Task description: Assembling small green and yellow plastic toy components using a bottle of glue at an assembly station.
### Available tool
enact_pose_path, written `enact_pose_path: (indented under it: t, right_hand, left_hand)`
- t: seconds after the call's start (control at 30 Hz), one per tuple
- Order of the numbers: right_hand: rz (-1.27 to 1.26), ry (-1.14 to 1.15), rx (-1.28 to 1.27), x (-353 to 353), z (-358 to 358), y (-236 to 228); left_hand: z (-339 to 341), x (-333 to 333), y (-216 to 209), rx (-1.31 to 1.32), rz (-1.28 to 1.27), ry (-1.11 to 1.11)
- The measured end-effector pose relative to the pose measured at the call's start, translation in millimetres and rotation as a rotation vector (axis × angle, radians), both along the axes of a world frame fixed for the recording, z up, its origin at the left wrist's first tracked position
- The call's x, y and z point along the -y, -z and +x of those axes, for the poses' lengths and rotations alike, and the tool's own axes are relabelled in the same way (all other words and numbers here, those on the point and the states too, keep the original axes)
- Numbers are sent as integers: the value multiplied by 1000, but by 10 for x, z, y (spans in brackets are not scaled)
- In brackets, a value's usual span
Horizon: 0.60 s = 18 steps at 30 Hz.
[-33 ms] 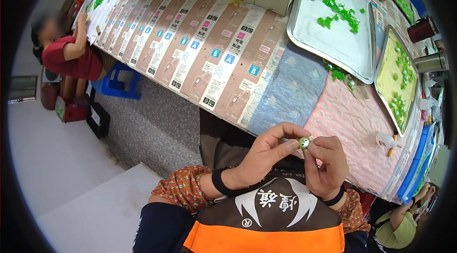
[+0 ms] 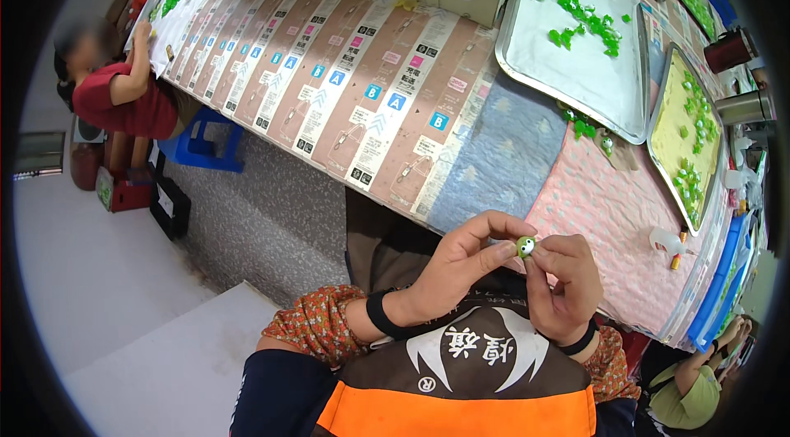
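Between my two hands is a small green and white figurine head (image 2: pixel 527 248) with dark eyes. My left hand (image 2: pixel 469 260) pinches its left side between thumb and forefinger. On the other side, the thumb and fingertips of my right hand (image 2: pixel 568 281) press against it. Both hands hover over the near table edge, beside the pink patterned cloth (image 2: pixel 605 223). Farther off, a similar green and white piece (image 2: pixel 606 145) lies near small green parts (image 2: pixel 583 126) by the metal tray's near edge.
A metal tray (image 2: pixel 568 87) with scattered green pieces stands beyond the cloth; a yellow-lined tray (image 2: pixel 675 108) is to its right. Near it are a small white bottle (image 2: pixel 665 241) and a blue tray (image 2: pixel 720 281). One co-worker in red (image 2: pixel 115 91) sits far left, another in green (image 2: pixel 691 392) at lower right.
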State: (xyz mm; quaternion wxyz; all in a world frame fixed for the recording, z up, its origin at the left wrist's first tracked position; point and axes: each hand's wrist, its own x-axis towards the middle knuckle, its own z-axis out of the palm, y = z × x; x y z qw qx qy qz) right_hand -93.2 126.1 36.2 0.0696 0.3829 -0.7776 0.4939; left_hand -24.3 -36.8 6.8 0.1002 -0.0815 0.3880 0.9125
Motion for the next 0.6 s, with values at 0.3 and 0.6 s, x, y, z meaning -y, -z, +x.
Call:
enact_pose_path:
  t: [0.3,0.6]
  right_hand:
    - [-43,-26,67,2,7,1]
    - [-26,-41,91,25,-7,-16]
  left_hand:
    - [11,-42,18,-105,-109,-111]
    - [22,-62,94,-200,-279,-143]
